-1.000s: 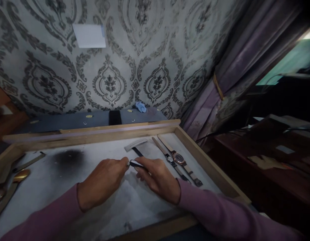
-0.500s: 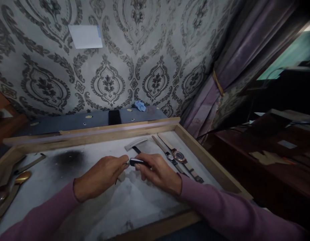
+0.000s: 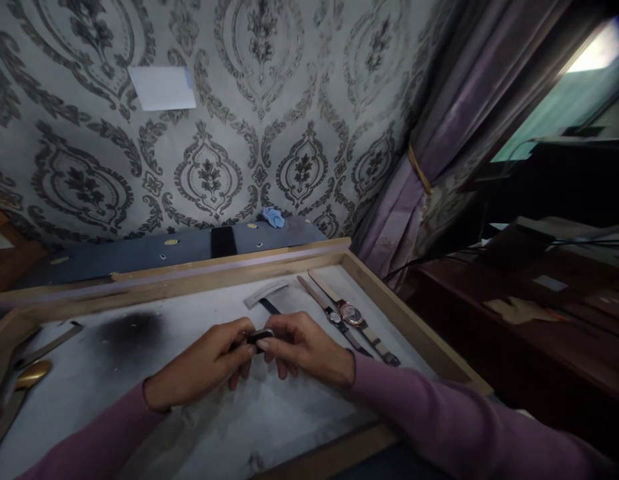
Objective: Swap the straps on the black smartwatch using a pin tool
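Observation:
A small dark object with a shiny rim, perhaps a watch case (image 3: 260, 336), is held between both hands above the white tray floor. My left hand (image 3: 209, 360) pinches its left end with thumb and fingers. On its right end my right hand (image 3: 304, 347) has thumb and forefinger closed, the other fingers curled below. Just behind the hands lie a grey perforated strap (image 3: 266, 293) and a dark strap piece (image 3: 270, 306). To the right rest a small watch (image 3: 334, 318) and a larger rose-gold watch (image 3: 350, 313), side by side.
A wooden frame (image 3: 409, 320) edges the tray. More straps and a gold-coloured piece (image 3: 33, 375) lie at the left. Behind are a black phone (image 3: 223, 241) and a blue crumpled cloth (image 3: 273, 217) on a blue surface. A purple curtain (image 3: 389, 227) hangs at the right.
My left hand's fingers have moved onto the dark object, which both hands now hold. The thin tool-like piece seen earlier at my left fingers no longer shows. The view has shifted slightly.

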`<state>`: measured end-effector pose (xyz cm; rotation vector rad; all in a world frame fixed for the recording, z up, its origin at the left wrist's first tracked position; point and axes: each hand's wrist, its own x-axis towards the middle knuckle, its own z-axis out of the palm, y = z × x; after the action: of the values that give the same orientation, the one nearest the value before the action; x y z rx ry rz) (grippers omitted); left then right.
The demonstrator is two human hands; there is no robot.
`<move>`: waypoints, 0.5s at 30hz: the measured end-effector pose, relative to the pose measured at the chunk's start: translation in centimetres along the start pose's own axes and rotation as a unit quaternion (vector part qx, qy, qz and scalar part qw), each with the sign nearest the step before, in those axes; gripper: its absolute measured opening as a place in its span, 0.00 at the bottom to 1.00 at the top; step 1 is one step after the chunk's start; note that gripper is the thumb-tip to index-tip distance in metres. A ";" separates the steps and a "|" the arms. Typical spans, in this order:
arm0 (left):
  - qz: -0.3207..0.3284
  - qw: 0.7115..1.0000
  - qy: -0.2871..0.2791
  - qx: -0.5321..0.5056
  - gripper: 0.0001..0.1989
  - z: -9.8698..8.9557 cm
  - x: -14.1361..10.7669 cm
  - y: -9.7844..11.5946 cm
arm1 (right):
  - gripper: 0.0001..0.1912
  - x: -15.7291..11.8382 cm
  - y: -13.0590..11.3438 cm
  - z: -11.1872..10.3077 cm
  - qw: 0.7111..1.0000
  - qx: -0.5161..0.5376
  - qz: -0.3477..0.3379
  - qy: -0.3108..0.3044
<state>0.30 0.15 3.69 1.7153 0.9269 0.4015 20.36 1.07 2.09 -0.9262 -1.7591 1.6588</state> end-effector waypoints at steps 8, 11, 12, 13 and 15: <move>-0.025 0.981 0.064 -0.183 0.17 1.5 0.6 0.0 | 0.23 1.1 0.7 -0.3 0.994 0.111 0.008 0.010; -0.033 0.976 0.085 -0.196 0.17 2.2 0.8 -0.1 | 0.22 1.2 1.1 -0.4 0.991 0.127 0.003 0.033; -0.035 0.976 0.088 -0.198 0.18 2.3 0.8 -0.1 | 0.22 1.1 1.2 -0.4 0.991 0.131 0.001 0.036; -0.036 0.976 0.088 -0.198 0.18 2.4 0.8 0.0 | 0.21 1.1 1.3 -0.4 0.990 0.135 -0.001 0.037; -0.038 0.978 0.085 -0.184 0.20 2.4 0.7 0.3 | 0.20 1.1 1.2 -0.4 0.990 0.139 -0.005 0.037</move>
<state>2.50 -0.89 3.03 1.3180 0.9694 0.6349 20.13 2.16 0.85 -0.8365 -1.4362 1.7829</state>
